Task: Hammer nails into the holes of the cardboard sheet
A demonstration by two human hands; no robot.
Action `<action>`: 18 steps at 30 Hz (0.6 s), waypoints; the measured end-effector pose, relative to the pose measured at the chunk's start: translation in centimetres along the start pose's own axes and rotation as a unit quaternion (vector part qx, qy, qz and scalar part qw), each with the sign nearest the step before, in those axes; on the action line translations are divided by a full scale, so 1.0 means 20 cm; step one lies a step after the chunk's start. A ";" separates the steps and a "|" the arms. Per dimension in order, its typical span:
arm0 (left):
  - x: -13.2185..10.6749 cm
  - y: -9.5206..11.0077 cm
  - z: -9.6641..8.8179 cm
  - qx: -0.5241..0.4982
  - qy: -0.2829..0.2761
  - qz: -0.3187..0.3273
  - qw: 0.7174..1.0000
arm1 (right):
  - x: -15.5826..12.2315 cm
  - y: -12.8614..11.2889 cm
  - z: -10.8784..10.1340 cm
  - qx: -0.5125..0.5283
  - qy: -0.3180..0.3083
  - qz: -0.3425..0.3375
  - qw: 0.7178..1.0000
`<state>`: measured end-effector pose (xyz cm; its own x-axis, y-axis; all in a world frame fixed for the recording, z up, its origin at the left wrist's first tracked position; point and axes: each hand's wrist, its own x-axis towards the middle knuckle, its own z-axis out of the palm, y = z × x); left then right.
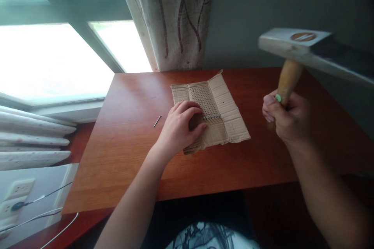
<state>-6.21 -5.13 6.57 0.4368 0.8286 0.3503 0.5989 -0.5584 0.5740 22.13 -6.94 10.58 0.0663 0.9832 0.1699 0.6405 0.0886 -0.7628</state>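
Note:
A flattened piece of brown cardboard [226, 111] lies on the reddish wooden table [131, 155]. Its middle panel is covered with rows of small holes, and a short row of nails [210, 117] stands in it. My left hand [179, 126] rests on the cardboard's left part, fingers curled, fingertips touching the near end of the nail row. My right hand [288, 118] is closed round the wooden handle of a hammer [306, 52], held raised to the right of the cardboard with its metal head high, close to the camera.
A single loose nail [157, 121] lies on the table left of my left hand. A window and a patterned curtain [175, 15] stand behind the table. At lower left is a wall socket [19, 190] with cables.

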 end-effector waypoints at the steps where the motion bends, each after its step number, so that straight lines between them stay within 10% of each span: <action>1: 0.00 0.00 0.00 0.001 -0.003 0.002 1.000 | 0.02 0.01 0.03 0.063 0.032 0.018 0.997; 9: 0.02 -0.05 -0.03 -0.016 -0.019 0.033 0.999 | 0.05 -0.01 0.07 0.191 -0.001 0.052 0.980; 18: 0.03 -0.07 -0.05 -0.015 -0.031 0.045 0.998 | -0.08 -0.09 -0.24 -0.208 -0.198 -0.053 0.956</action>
<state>-7.54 -3.73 6.76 0.5290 0.7707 0.3552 0.5363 -0.6280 0.5639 24.53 -9.45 14.78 -0.2586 0.9627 -0.0802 0.8823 0.2015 -0.4254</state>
